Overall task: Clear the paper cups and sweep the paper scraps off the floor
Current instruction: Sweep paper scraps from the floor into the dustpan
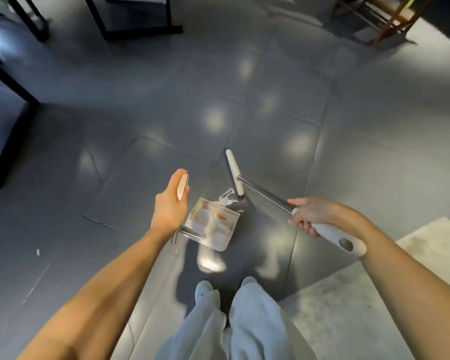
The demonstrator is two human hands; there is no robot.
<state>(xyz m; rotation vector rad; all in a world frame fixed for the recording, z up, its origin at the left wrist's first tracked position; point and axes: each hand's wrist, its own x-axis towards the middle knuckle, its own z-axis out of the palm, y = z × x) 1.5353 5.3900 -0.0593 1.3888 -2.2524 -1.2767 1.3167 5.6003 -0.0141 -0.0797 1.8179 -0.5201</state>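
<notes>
A white dustpan [213, 224] stands on the grey floor just ahead of my feet, with white paper inside it. My left hand [170, 203] grips the top of the dustpan's long handle. My right hand [309, 213] holds the broom handle [333, 233], whose metal shaft runs down-left to the white broom head [234, 172]. The broom head touches a small heap of white paper scraps [227, 197] lying at the dustpan's open edge. One tiny white scrap [38, 252] lies alone on the floor at the left.
Black table and chair legs [13, 84] stand along the left and top. A wooden chair [390, 19] is at the top right. A pale rug [374, 294] covers the floor at the lower right, beside my legs [234, 323].
</notes>
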